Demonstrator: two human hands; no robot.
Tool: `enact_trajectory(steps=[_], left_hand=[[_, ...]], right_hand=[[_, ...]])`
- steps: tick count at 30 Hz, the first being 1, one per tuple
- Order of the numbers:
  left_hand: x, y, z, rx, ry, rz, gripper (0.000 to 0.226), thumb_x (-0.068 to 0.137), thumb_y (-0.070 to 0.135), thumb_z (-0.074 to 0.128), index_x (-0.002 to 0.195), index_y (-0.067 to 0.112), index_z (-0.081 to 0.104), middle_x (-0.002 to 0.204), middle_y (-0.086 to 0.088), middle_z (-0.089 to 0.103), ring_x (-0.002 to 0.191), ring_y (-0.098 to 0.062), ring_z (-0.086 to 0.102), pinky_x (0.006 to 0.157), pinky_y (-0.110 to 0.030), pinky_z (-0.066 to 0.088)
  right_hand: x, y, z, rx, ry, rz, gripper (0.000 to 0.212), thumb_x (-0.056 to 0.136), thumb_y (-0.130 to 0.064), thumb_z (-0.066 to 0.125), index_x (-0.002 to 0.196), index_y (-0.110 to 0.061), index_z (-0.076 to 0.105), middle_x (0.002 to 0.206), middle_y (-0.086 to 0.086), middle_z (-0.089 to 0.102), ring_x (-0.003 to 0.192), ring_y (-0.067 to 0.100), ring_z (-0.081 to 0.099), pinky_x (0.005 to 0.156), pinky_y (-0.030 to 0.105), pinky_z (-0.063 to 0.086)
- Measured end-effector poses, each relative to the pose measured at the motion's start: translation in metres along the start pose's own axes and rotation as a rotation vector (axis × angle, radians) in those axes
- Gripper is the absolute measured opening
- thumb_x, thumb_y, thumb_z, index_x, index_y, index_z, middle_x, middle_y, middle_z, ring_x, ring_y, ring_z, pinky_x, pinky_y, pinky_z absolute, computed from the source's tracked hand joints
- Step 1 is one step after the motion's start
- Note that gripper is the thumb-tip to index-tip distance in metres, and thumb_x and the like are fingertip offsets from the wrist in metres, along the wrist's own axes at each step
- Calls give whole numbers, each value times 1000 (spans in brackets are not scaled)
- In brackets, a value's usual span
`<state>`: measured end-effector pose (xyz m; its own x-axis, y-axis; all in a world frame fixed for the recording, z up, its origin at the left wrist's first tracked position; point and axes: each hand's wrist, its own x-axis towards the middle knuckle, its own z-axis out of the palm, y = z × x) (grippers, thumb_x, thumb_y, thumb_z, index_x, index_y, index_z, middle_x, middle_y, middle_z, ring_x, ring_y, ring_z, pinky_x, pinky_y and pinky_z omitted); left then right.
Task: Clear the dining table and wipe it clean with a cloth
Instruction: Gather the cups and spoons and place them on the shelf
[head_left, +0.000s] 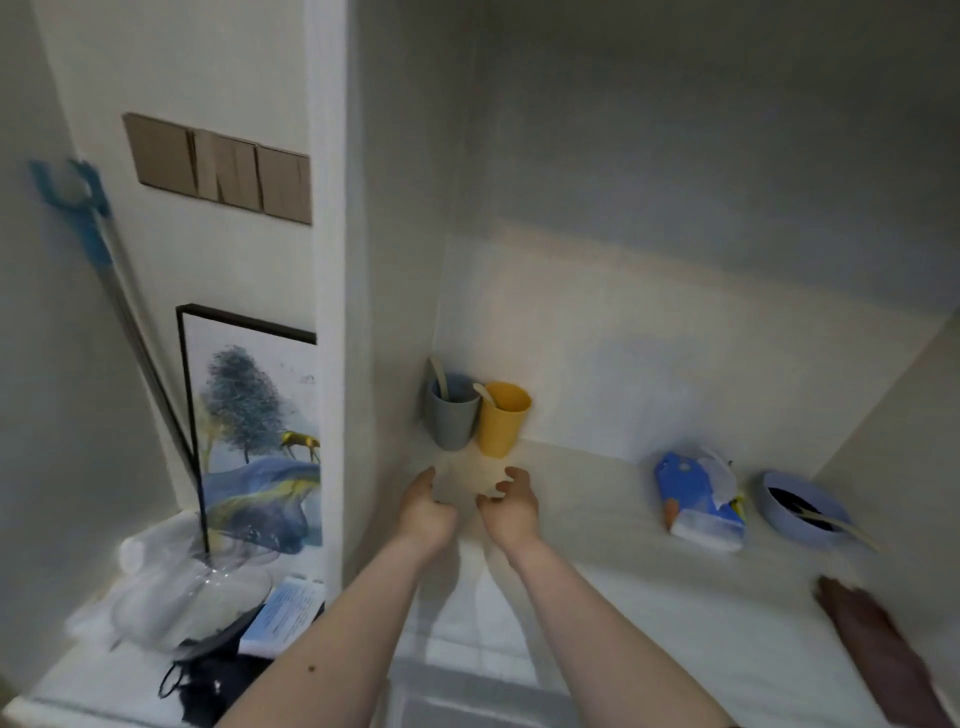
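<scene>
While I look down into the white alcove, at the far left a blue-headed pole (83, 208) leans against the wall, and next to it a framed picture (260, 441) stands upright behind a clear plastic bag (192, 587) and a small printed booklet (283, 613) on the low ledge. A white pillar edge (330, 312) separates that ledge from the table (623, 597). In the back left corner of the table a grey cup (452, 415) and a yellow cup (501, 421) stand touching each other, each with a pale spoon inside. My left hand (426, 514) and my right hand (511, 512) hover just in front of these cups, a little apart from each other, fingers loosely curled and holding nothing; neither touches a cup. To the right of my hands the surface is free until a blue tissue pack (698, 499), lying tilted near the back wall. Just beside it a blue bowl (800, 512) with dark contents and a pale utensil sits close to the right wall. Near the right front edge lies a brown cloth (878, 644), well apart from my hands.
</scene>
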<state>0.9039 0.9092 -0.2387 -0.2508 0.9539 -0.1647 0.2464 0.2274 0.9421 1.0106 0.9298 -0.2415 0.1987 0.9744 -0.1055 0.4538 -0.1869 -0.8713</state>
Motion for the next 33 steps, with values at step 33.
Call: enact_trajectory(steps=[33], left_hand=[[-219, -169, -444, -105, 705, -182, 38, 83, -1, 54, 121, 1, 54, 118, -12, 61, 110, -27, 57, 90, -25, 42]], right_hand=[[-352, -158, 327, -138, -575, -412, 31, 85, -8, 58, 116, -3, 54, 90, 3, 56, 85, 14, 51, 73, 19, 37]])
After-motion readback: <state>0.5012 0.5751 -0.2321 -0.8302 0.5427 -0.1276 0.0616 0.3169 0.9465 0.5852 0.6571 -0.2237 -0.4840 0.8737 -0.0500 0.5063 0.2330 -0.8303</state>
